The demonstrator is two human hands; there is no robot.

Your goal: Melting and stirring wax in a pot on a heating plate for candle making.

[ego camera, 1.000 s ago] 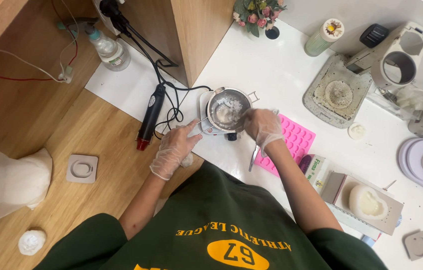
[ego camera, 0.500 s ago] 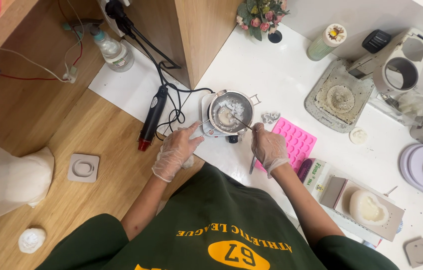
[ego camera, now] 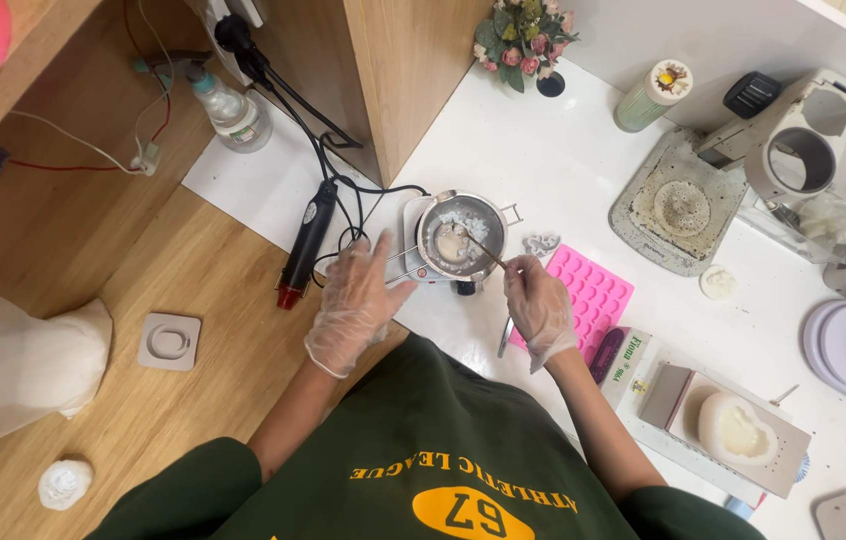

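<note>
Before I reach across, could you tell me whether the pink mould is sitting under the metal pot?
No, the pink mould lies on the white counter beside the metal pot, apart from it.

A small metal pot (ego camera: 461, 238) holding white flakes and melted liquid stands on the white counter (ego camera: 543, 150); the gloved right hand (ego camera: 539, 303) pinches a thin stick (ego camera: 484, 249) whose tip dips into the pot; the gloved left hand (ego camera: 353, 303) rests at the pot's handle (ego camera: 401, 264); a pink mould (ego camera: 593, 293) lies just beside the right hand; a black heat tool (ego camera: 303, 243) lies to the left.
</note>
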